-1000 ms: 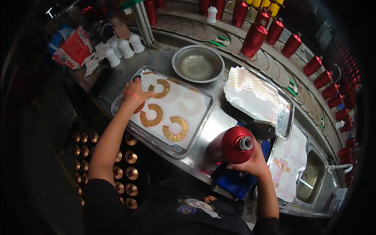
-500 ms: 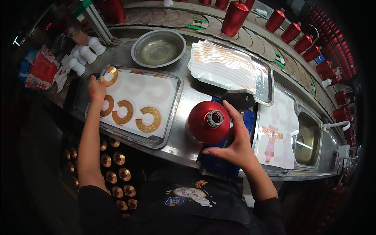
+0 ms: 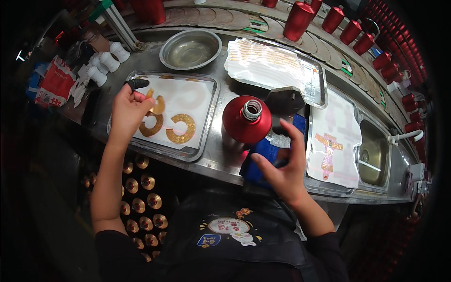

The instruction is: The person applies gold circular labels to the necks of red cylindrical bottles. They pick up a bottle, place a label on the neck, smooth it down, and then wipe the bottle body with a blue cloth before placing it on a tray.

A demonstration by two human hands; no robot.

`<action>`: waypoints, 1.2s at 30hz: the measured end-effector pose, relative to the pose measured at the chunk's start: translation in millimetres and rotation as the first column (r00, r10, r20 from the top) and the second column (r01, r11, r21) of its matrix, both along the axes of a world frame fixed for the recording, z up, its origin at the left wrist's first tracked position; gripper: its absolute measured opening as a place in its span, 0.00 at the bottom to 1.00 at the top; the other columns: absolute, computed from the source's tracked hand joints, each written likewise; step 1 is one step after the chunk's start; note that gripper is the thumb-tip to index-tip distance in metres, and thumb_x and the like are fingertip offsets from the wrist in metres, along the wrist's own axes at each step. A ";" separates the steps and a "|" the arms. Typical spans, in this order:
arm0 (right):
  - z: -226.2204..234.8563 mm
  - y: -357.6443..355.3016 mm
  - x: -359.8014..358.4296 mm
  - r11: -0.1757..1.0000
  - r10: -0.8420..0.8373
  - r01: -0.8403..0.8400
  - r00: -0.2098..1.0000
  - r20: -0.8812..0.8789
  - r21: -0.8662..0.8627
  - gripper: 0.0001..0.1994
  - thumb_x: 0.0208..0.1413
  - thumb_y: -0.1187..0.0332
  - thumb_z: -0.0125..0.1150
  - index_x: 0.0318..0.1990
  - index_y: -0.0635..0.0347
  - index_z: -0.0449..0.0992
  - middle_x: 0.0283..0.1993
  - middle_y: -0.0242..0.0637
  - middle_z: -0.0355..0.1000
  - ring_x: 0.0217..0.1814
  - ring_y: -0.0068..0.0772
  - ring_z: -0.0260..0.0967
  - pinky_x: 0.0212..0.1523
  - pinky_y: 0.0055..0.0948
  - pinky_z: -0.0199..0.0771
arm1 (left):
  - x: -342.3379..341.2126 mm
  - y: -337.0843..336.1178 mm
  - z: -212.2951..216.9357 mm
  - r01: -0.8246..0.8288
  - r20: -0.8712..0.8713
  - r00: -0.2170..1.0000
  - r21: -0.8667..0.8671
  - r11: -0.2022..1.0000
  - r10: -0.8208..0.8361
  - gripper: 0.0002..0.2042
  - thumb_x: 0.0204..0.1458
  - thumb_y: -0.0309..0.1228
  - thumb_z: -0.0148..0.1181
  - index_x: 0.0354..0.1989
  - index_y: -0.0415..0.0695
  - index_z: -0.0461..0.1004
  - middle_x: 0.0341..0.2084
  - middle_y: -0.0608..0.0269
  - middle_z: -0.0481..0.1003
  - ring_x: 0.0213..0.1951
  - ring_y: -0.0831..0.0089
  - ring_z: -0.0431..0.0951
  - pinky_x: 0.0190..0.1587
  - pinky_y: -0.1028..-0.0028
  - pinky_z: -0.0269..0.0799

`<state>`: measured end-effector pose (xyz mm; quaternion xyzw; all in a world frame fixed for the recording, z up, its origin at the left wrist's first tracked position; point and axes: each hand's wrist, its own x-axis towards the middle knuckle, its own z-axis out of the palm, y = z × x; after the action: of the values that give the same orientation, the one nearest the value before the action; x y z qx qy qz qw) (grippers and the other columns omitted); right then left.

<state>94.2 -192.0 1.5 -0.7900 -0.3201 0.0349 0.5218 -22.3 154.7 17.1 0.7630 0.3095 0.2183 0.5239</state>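
My left hand pinches a gold C-shaped decal between thumb and fingers, just above a white sheet. A black cover wraps one of its fingertips. Two more gold C-shaped decals, a nearer one among them, lie on that sheet in a metal tray. Right of the tray stands a red metal bottle, its threaded neck uncapped. Close beside it, my right hand is open with thumb and fingers apart, holding nothing. Under that hand lies a blue block, with a dark angled plate behind it.
Behind the tray sits a metal bowl; stacked decal sheets fill another tray. To the right are a sheet with a cross-shaped decal and a sink. Red bottles line a conveyor. White cups stand left.
My left hand has lifted off the tray's far left corner and moved right, carrying a gold decal. My right hand has let go of the red bottle and drawn back from it.
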 end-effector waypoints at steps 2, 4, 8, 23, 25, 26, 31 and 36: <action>9.0 -10.7 -20.4 0.992 0.119 -0.118 0.993 -0.007 0.032 0.18 0.51 0.70 0.73 0.49 0.64 0.78 0.43 0.40 0.76 0.33 0.28 0.70 0.31 0.25 0.69 | -8.8 -43.2 25.7 0.145 0.127 0.984 -0.159 0.977 -0.125 0.17 0.52 0.20 0.67 0.50 0.35 0.71 0.31 0.63 0.77 0.31 0.80 0.80 0.32 0.79 0.79; 13.1 -16.6 -41.2 0.935 0.352 -0.323 0.892 -0.284 0.146 0.05 0.57 0.73 0.68 0.39 0.64 0.84 0.32 0.36 0.75 0.32 0.23 0.69 0.31 0.22 0.67 | -15.2 -83.4 42.4 0.244 0.227 0.956 -0.281 0.928 -0.183 0.21 0.53 0.18 0.66 0.55 0.35 0.69 0.34 0.61 0.78 0.33 0.80 0.81 0.36 0.80 0.79; 11.2 -15.8 -65.7 0.891 0.453 -0.189 0.274 -0.849 0.414 0.21 0.63 0.68 0.65 0.61 0.64 0.75 0.41 0.28 0.76 0.37 0.16 0.69 0.38 0.17 0.68 | -28.5 -147.1 58.0 0.306 0.227 0.948 -0.455 0.836 -0.224 0.26 0.54 0.15 0.65 0.61 0.36 0.65 0.36 0.63 0.77 0.39 0.81 0.79 0.44 0.81 0.77; 30.8 -3.3 -4.6 0.852 0.328 -0.109 0.874 -0.359 0.513 0.25 0.60 0.78 0.58 0.66 0.65 0.68 0.49 0.36 0.75 0.36 0.18 0.69 0.35 0.18 0.70 | -8.0 -197.2 21.5 0.304 0.534 0.845 -0.421 0.854 -0.038 0.13 0.61 0.21 0.60 0.52 0.38 0.67 0.35 0.65 0.77 0.36 0.82 0.79 0.39 0.82 0.75; 23.0 7.0 11.8 0.859 0.280 -0.080 0.901 -0.332 0.506 0.26 0.61 0.80 0.57 0.67 0.67 0.67 0.58 0.38 0.72 0.50 0.22 0.71 0.51 0.21 0.71 | 11.3 -193.0 10.6 0.217 0.510 0.860 -0.357 0.908 -0.005 0.12 0.60 0.22 0.62 0.50 0.38 0.67 0.32 0.68 0.75 0.32 0.84 0.77 0.35 0.83 0.74; 19.7 12.3 18.0 0.872 0.256 -0.069 0.908 -0.332 0.485 0.26 0.61 0.81 0.57 0.68 0.67 0.67 0.62 0.39 0.71 0.57 0.24 0.72 0.59 0.23 0.71 | 18.6 -190.3 5.0 0.183 0.496 0.868 -0.312 0.933 -0.004 0.13 0.60 0.22 0.62 0.50 0.38 0.67 0.31 0.69 0.74 0.32 0.85 0.77 0.35 0.83 0.73; 11.3 29.7 28.8 0.884 0.186 -0.003 0.919 -0.347 0.468 0.29 0.62 0.77 0.57 0.71 0.65 0.61 0.50 0.34 0.71 0.39 0.15 0.67 0.38 0.15 0.68 | 23.8 -172.8 -16.1 0.233 0.524 0.852 -0.424 0.875 0.026 0.16 0.58 0.20 0.61 0.54 0.41 0.67 0.35 0.68 0.74 0.36 0.85 0.76 0.41 0.82 0.71; 6.7 30.1 21.4 0.876 0.176 0.052 0.891 -0.418 0.479 0.31 0.64 0.71 0.56 0.74 0.63 0.57 0.24 0.24 0.67 0.19 0.11 0.56 0.20 0.13 0.58 | 26.6 -159.8 -22.5 0.254 0.525 0.851 -0.416 0.873 0.003 0.24 0.60 0.21 0.57 0.65 0.40 0.62 0.54 0.59 0.73 0.58 0.70 0.72 0.64 0.69 0.63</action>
<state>115.6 -162.0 8.2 -0.5957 -0.2153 0.1532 0.7585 4.3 -5.1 -5.5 0.5463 0.1512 0.2943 0.7694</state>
